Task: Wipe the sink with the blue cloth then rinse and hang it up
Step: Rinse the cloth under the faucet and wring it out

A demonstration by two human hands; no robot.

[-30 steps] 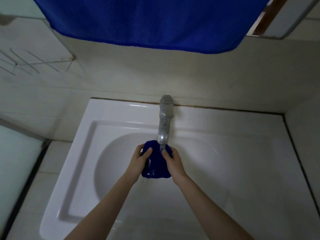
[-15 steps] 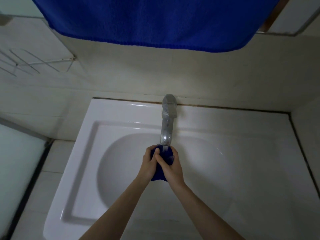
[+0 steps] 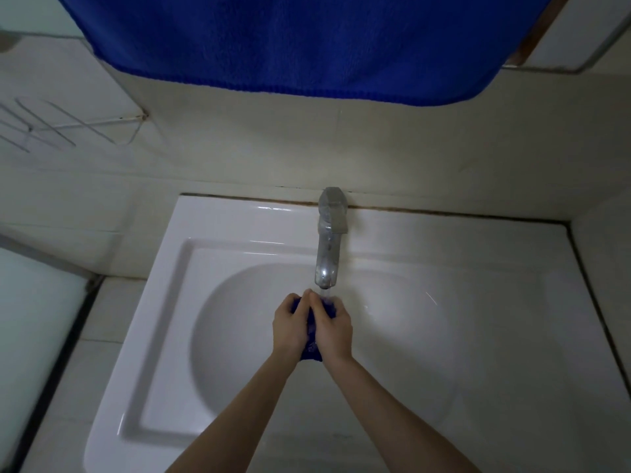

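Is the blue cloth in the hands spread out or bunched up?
Bunched up: the blue cloth is a small wad gripped between the left hand and the right hand, below the tap.

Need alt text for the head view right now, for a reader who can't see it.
The left hand and right hand grip a bunched blue cloth under the faucet over the white sink. A larger blue towel hangs above.

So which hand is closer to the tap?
Right. The right hand sits just under the tap; the left hand is beside it, further left. Both grip the blue cloth.
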